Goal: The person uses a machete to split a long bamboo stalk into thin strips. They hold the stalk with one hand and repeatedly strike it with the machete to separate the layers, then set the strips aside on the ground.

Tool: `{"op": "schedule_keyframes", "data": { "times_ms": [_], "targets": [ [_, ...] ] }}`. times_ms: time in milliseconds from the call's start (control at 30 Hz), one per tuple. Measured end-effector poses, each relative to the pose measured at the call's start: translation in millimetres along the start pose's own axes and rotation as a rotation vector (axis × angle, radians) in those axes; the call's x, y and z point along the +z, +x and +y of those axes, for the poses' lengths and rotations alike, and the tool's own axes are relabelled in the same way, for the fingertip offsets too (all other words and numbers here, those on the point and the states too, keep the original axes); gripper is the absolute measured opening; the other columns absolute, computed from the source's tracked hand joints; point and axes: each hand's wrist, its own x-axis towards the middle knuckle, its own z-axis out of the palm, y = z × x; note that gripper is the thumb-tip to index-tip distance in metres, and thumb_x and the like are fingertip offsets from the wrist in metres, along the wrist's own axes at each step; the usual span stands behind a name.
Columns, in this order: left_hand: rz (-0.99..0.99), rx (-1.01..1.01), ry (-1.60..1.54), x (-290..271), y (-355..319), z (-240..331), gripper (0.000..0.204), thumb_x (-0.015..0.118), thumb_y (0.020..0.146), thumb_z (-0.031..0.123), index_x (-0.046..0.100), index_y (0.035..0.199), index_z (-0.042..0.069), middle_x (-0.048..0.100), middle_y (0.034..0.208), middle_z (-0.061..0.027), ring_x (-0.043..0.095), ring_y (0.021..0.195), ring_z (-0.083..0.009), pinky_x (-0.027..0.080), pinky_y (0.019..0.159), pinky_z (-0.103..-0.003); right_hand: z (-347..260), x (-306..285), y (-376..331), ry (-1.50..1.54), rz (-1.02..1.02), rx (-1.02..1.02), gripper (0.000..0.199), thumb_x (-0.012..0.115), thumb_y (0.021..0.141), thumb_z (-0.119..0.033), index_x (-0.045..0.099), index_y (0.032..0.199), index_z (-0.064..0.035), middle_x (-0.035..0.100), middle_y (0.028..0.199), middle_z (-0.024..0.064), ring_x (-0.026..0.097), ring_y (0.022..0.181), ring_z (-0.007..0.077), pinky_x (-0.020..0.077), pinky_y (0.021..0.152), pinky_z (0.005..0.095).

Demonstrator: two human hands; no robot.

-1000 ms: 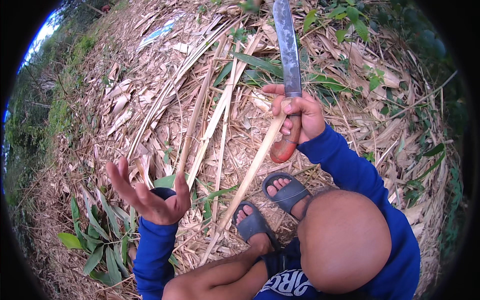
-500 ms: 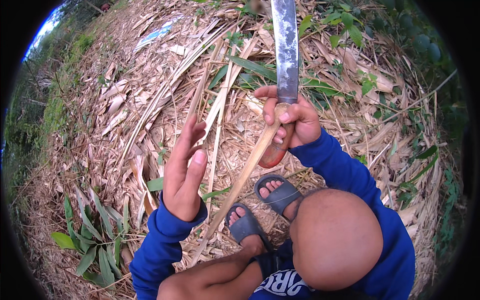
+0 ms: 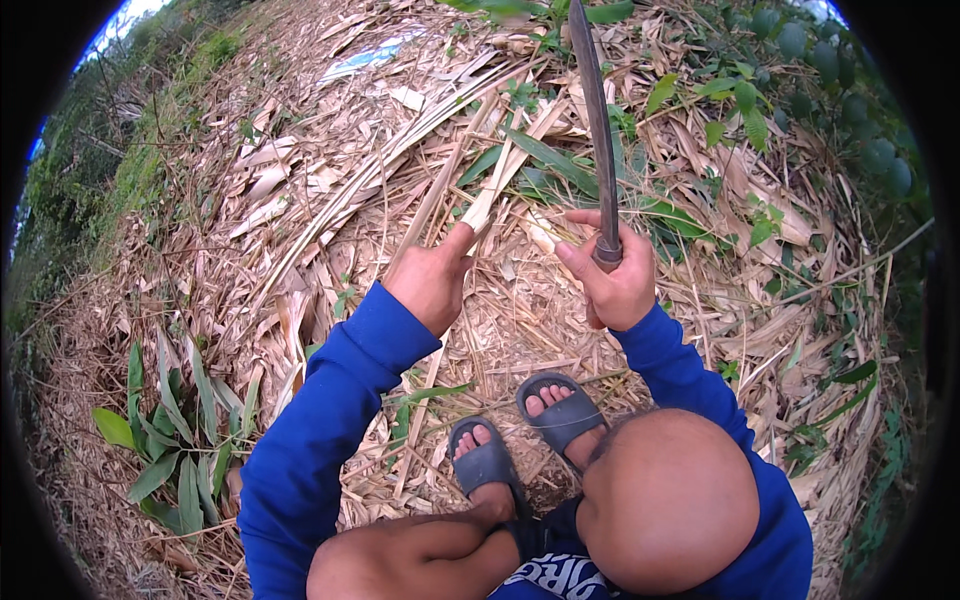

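Note:
My right hand (image 3: 622, 283) is wrapped round the handle of a machete (image 3: 601, 130), its thumb pointing left. The long, dark blade stands up and away from me, turned nearly edge-on. My left hand (image 3: 432, 283) is to its left, back upward, with the fingers curled in. Its fingertips are partly hidden, so I cannot make out what they hold, if anything. Just beyond them a pale, flat strip (image 3: 487, 197) runs away up the ground; I cannot tell whether the hand touches it.
Dry husks and split strips (image 3: 380, 180) litter the ground. Green leafy plants (image 3: 185, 450) grow at the left, and more foliage (image 3: 745, 95) stands at the far right. My sandalled feet (image 3: 487, 462) are close below my hands. A blue-white scrap (image 3: 370, 57) lies far off.
The long wooden strip has left my right hand's grip. My left hand has moved up and right, from open to curled. The machete blade has turned from flat to edge-on.

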Motion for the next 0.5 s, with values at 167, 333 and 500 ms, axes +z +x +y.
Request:
{"op": "schedule_keyframes", "data": {
  "times_ms": [167,333,500],
  "targets": [
    [-0.281,-0.199,-0.283,-5.1,-8.6,5.8,0.013,0.053,0.094,0.008,0.054,0.104,0.0,0.063,0.066,-0.0151,0.065,0.061,-0.0286,0.05,0.059,-0.039,4.9,7.2,-19.1,-0.24,-0.037,-0.225,0.019,0.072,0.082,-0.013,0.064,0.092,0.0004,0.059,0.061,0.0104,0.06,0.05,0.0198,0.0466,0.051,0.0299],
    [0.032,-0.039,-0.141,43.2,-53.0,1.3,0.034,0.046,0.092,-0.005,0.051,0.126,-0.005,0.06,0.083,-0.0154,0.062,0.066,-0.0222,0.05,0.064,-0.035,17.6,24.5,-32.3,-0.342,-0.199,-0.386,0.019,0.074,0.07,-0.015,0.061,0.083,-0.0071,0.061,0.065,0.0108,0.063,0.057,0.0313,0.0488,0.051,0.0393],
    [0.006,-0.209,-0.404,52.7,-72.7,19.9,0.043,0.052,0.095,0.005,0.047,0.137,0.0,0.06,0.092,-0.0155,0.057,0.082,-0.0256,0.047,0.075,-0.037,19.5,34.2,-41.6,-0.401,-0.234,-0.433,0.02,0.073,0.067,-0.017,0.057,0.077,-0.0095,0.059,0.064,0.0087,0.061,0.055,0.0302,0.0467,0.049,0.0402]
  ]
}}
